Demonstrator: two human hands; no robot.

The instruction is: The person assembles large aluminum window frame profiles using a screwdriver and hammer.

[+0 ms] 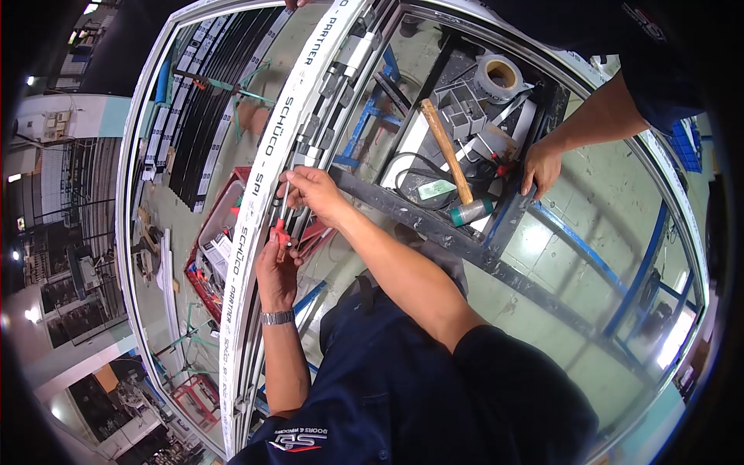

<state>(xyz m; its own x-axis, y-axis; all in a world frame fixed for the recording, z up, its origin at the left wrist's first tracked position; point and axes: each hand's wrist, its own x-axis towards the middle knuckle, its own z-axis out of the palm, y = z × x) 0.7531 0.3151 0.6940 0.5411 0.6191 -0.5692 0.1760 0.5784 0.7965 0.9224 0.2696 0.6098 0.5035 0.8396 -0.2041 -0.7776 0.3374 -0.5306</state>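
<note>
My left hand [277, 267], with a metal watch at the wrist, is closed around the red handle of a driver [280, 229]. Its thin metal shaft points up along the inner side of the window frame profile [267, 167], which is covered in white printed film. Higher on that shaft, my right hand [311, 194] is closed, thumb and fingers pinching it. The driver's tip is hidden among the profile's grooves and fittings. Black and silver hardware blocks [335, 84] sit along the same profile, above my right hand.
Inside the frame, a dark work table [496, 267] carries a mallet [448, 151], a tape roll [497, 76] and metal pieces [461, 108]. A co-worker's hand [542, 167] rests at its right edge. Beyond the profile stand a red toolbox [194, 271] and black profiles [208, 116].
</note>
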